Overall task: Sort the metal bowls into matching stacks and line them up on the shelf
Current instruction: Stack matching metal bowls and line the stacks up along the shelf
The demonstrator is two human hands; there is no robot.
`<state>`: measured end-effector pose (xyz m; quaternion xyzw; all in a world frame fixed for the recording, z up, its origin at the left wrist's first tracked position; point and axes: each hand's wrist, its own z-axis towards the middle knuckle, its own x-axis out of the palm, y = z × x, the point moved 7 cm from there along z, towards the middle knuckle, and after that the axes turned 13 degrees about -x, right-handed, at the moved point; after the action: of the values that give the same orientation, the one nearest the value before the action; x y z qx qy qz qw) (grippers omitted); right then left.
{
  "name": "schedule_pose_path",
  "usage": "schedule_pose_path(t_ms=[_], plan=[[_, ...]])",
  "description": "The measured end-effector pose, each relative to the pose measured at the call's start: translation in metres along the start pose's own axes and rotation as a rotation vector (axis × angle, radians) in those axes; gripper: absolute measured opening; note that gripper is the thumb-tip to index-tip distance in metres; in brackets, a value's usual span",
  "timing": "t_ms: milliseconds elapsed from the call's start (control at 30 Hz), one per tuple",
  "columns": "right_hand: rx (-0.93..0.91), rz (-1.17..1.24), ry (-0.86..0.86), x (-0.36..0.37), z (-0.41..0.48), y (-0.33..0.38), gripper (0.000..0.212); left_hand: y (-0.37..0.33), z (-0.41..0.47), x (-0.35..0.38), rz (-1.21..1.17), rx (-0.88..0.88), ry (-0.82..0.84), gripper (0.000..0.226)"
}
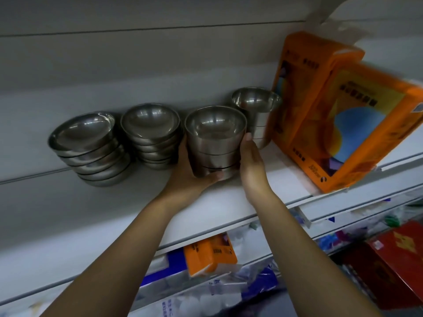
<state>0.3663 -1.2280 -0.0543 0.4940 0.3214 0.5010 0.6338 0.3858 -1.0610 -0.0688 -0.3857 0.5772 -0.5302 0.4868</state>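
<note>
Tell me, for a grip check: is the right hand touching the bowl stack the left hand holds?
Touching. The head view shows the right hand flat against the bowl stack, no gap; the left hand grips the other side.

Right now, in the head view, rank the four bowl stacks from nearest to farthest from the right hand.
1. Held stack, against the right hand.
2. Narrow stack, just behind, rightmost.
3. Shallow stack, left.
4. Widest stack, far left.
</note>
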Motion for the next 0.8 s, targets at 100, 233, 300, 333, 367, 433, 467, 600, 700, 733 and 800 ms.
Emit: schedule_pose_path(t_ms=[100, 233, 300, 333, 367, 433, 467, 600, 700, 733, 800], plan=[[0.008, -0.003, -0.016, 0.002, 0.004, -0.002, 0.020, 0.001, 0.004, 0.000, 0.005, 0.011, -0.024, 0.128], [0.027, -0.043, -0.028, 0.004, 0.013, -0.002, 0.020, 0.002, 0.008, 0.000, 0.011, 0.015, -0.082, 0.129], [0.027, -0.078, -0.018, 0.004, 0.017, -0.003, 0.026, 0.003, 0.008, 0.000, 0.014, 0.012, -0.121, 0.128], [0.026, -0.093, -0.017, 0.004, 0.018, -0.004, 0.033, 0.004, 0.008, 0.000, 0.019, 0.011, -0.142, 0.128], [0.019, -0.104, -0.019, 0.003, 0.020, -0.005, 0.041, 0.003, 0.008, 0.000, 0.026, 0.011, -0.161, 0.127], [0.000, -0.116, -0.025, 0.003, 0.023, -0.005, 0.050, 0.002, 0.007, 0.001, 0.038, 0.011, -0.193, 0.127], [-0.008, -0.122, -0.033, 0.003, 0.024, -0.005, 0.050, 0.002, 0.008, 0.002, 0.043, 0.011, -0.206, 0.127], [-0.084, -0.172, -0.170, -0.004, 0.021, -0.003, 0.025, 0.000, 0.008, 0.003, 0.057, 0.015, -0.244, 0.124], [-0.106, -0.197, -0.176, -0.010, 0.017, -0.007, 0.032, 0.000, 0.009, 0.004, 0.062, 0.002, -0.271, 0.125], [-0.099, -0.192, -0.159, -0.010, 0.017, -0.009, 0.035, 0.000, 0.009, 0.005, 0.068, -0.003, -0.280, 0.125], [-0.094, -0.192, -0.142, -0.011, 0.019, -0.010, 0.033, 0.000, 0.010, 0.006, 0.078, -0.011, -0.300, 0.126]])
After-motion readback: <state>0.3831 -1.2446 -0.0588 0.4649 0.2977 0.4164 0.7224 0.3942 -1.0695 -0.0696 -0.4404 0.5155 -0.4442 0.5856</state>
